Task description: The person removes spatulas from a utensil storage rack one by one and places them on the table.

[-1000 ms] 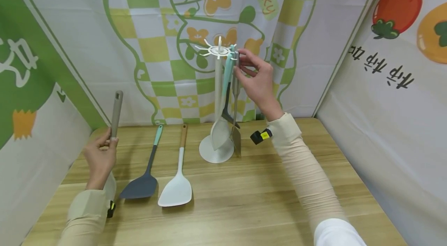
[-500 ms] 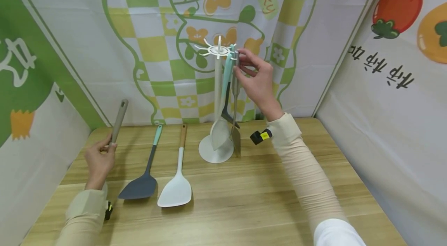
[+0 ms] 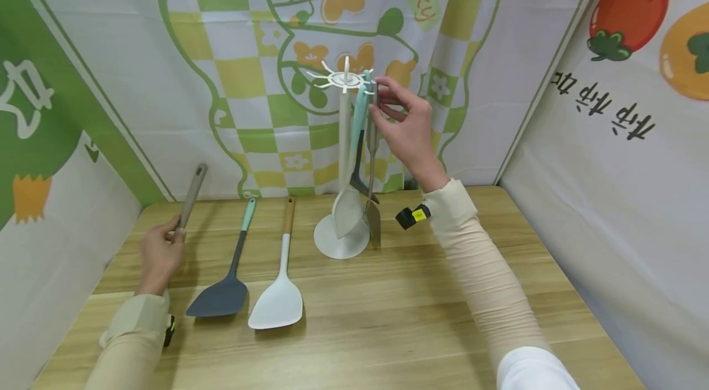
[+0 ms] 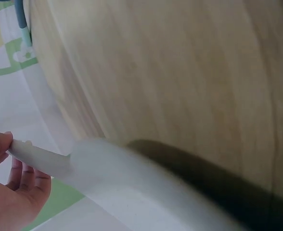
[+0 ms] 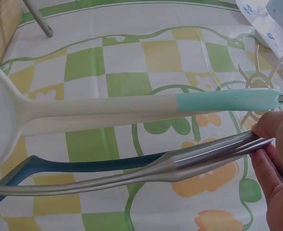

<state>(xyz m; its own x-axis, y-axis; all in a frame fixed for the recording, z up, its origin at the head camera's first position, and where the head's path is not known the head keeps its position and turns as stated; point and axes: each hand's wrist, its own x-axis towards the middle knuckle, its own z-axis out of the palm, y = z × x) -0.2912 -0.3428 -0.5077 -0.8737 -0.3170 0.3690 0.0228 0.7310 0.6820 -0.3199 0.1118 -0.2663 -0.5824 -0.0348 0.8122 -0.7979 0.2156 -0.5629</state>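
Note:
My left hand point(image 3: 160, 251) pinches the handle of a grey spatula point(image 3: 192, 193) over the left part of the table, the handle tilted up and away. In the left wrist view its pale head point(image 4: 127, 187) looms close, just above the wood; my forearm hides it in the head view. My right hand point(image 3: 407, 125) pinches the handle top of a steel spatula point(image 5: 194, 161) at the hooks of a white utensil stand point(image 3: 342, 250). Beside it on the stand hang a pale spoon point(image 3: 348, 211) with a teal handle and a dark utensil point(image 3: 359, 176), partly hidden.
A dark grey spatula point(image 3: 220, 299) with a teal handle lies on the wooden table point(image 3: 376, 328). Right of it lies a white spatula point(image 3: 279, 304) with a wooden handle. A patterned curtain point(image 3: 255, 95) rises behind the table's back edge.
The grey spatula has been lowered in my left hand, its handle end swinging down and to the right. My right hand keeps its place at the stand.

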